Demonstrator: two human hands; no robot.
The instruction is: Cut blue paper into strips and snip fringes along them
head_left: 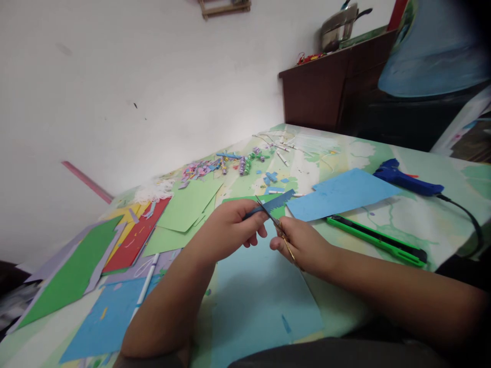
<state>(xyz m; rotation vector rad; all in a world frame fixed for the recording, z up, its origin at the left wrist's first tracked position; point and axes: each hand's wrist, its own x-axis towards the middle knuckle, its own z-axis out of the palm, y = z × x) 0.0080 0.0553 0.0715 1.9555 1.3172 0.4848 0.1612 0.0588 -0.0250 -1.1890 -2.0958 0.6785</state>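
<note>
Holds toothed blue strip [282, 201] in L grip [233, 227], pinched btw thumb & fingers, above bench [460, 174] nr. front edge. Holds scissors [286, 240] in R grip [307, 245], fingers wrapped on handles, blades across strip. Has lt.-blue sheet [264, 299] directly below, at bench front edge. Has mid-blue sheet [341, 194], green utility knife [378, 240] & blue glue gun [406, 179] twd. R edge. Has green sheet [74, 273] & red sheet [136, 237] twd. L edge; has coiled paper pcs. [242, 165] nr. rear edge.
</note>
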